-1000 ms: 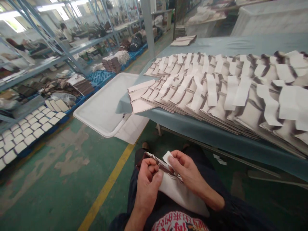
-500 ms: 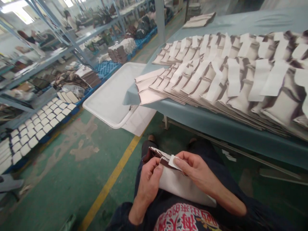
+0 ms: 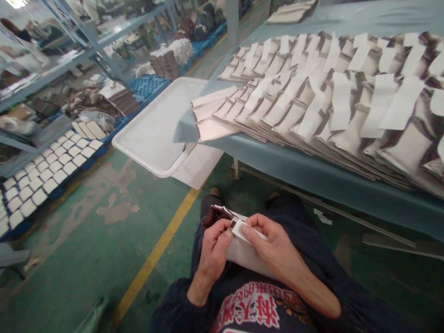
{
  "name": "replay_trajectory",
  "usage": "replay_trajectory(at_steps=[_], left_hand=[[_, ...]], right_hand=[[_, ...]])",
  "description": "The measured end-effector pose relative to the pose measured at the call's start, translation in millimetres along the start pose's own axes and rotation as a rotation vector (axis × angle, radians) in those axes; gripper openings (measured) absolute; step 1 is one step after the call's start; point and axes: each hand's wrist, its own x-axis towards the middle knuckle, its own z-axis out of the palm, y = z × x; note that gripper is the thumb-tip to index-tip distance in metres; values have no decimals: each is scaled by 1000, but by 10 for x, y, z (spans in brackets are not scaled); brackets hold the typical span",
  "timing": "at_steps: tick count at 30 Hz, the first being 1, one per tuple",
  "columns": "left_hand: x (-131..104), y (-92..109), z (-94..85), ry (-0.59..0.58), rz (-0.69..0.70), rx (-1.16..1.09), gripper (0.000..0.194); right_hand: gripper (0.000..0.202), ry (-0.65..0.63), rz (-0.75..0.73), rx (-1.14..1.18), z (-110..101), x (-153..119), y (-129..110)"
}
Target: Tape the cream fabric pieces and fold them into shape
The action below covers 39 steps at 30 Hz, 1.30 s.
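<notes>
A cream fabric piece with a dark brown inner side [image 3: 239,252] rests across my lap, its upper edge held up. My left hand [image 3: 212,249] is closed, thumb and fingers pinching that edge near a strip of the brown side. In my right hand [image 3: 268,238], a small white strip [image 3: 241,230] is pinched between thumb and fingers, lying against the same edge just beside the left fingertips. Part of the fabric piece is hidden behind both hands. Whether the right fingers also grip the fabric, I cannot tell.
A table with a blue-green cover [image 3: 270,159] stands ahead, bearing overlapping rows of similar cream pieces [image 3: 277,111] topped with white strips. A white plastic tub [image 3: 149,134] sits beside its left corner. Farther left are loaded racks [image 3: 69,69] and cream pads [image 3: 45,169] on blue pallets.
My right hand has shifted left, bringing the white strip closer to my left fingertips at the fabric edge. The view has tilted slightly.
</notes>
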Motion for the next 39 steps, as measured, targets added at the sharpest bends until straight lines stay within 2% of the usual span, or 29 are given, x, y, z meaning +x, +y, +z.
replay_trajectory(at_steps=[12, 20, 33, 39], left_hand=[[-11, -92, -1, 14, 0, -54, 24], [-20, -189, -18, -56, 18, -172, 31], [-4, -147, 49, 26, 34, -65, 35], [-2, -152, 50, 1, 59, -48, 37]], right_hand=[[30, 54, -18, -42, 30, -3, -1], [32, 16, 4, -28, 37, -11, 10], [33, 40, -12, -52, 72, -9, 15], [31, 66, -34, -56, 76, -12, 10]])
